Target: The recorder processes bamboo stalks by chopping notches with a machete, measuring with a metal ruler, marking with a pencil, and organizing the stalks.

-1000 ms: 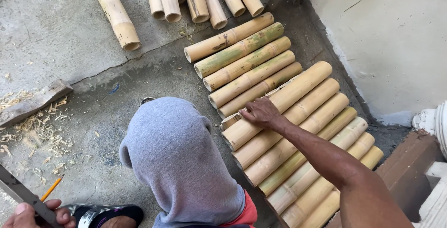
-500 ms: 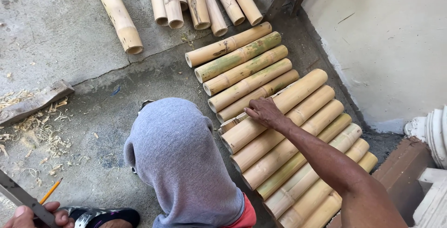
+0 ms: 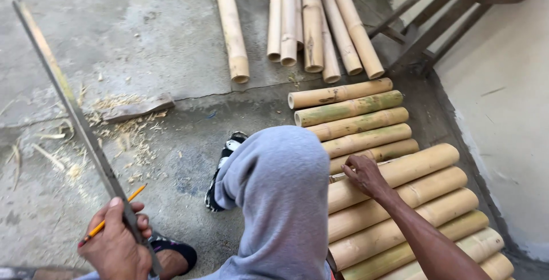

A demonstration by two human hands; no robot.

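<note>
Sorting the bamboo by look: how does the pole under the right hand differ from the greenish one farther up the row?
The pole under the right hand, is thicker, longer and plain tan; the greenish pole is slimmer, shorter and streaked green. Only the tan pole is touched. Both lie flat, side by side in the row.

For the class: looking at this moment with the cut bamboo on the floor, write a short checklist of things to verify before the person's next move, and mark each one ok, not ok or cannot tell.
1. Left hand grips the long metal ruler firmly: ok, fingers wrap its lower end.
2. Pencil ready: ok, held in the same hand alongside the ruler.
3. Right hand on a bamboo piece: ok, fingertips rest on its near end.
4. Cut bamboo row lying flat and side by side: ok.
5. Any mark already on the touched piece: cannot tell.
6. Floor near the sandalled foot free of shavings: not ok.
</note>
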